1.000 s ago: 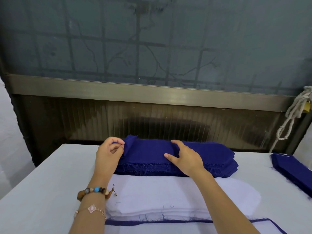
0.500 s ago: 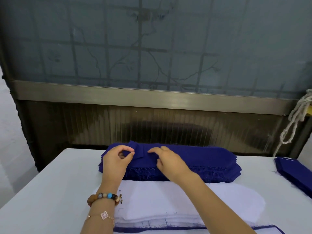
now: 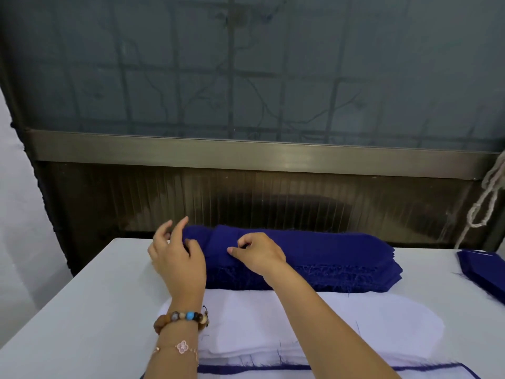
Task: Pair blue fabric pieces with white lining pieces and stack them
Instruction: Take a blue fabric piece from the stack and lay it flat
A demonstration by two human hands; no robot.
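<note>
1. Dark blue frayed fabric pieces [image 3: 314, 255], stacked at the white table's [image 3: 82, 310] far side, behind white lining pieces [image 3: 341, 324].
2. Left hand [image 3: 177, 261]: fingers spread, released, at stack's left end.
3. Right hand [image 3: 262, 254]: fingers pinch top layer [image 3: 216, 239].

White table [image 3: 82, 310] w/ blue stack [image 3: 328, 255], white lining stack [image 3: 355, 324], prob. 2nd blue stack [image 3: 481, 266] at rt edge.

We face a frosted window [image 3: 246, 64] with a grid shadowed behind it, a metal rail [image 3: 246, 157] beneath and a dark ribbed panel [image 3: 246, 198] below. A rope [image 3: 498, 170] hangs at right. Our tabletop [image 3: 82, 310] is white.
</note>
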